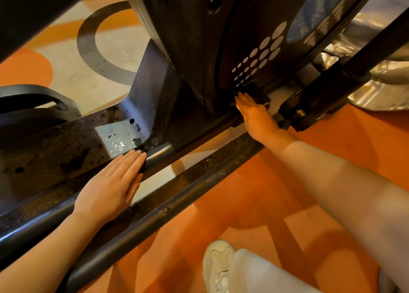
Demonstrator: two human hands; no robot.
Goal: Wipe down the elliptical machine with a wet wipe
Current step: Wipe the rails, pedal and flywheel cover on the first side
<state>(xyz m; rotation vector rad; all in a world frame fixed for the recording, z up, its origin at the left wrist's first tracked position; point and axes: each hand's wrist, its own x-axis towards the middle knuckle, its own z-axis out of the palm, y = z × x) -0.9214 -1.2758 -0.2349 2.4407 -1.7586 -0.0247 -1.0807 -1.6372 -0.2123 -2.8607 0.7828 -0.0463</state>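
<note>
The dark elliptical machine [190, 55] fills the upper view, with a speckled, worn base frame [66, 151] running left and a long rail [199, 182] crossing in front. My left hand [110, 188] lies flat on the base frame, fingers straight and together, tips near a short metal tube [159, 152]. My right hand [256, 115] reaches low to the foot of the flywheel housing [261, 49], fingers straight against a dark part there. No wet wipe shows in either hand; anything under the palms is hidden.
Orange floor with a grey and cream pattern [93, 55] surrounds the machine. A black crank arm [332, 89] slants down at the right, beside crumpled silver sheeting [376, 75]. A dark curved pedal part [37, 102] sits at far left. My white shoe [218, 264] stands below.
</note>
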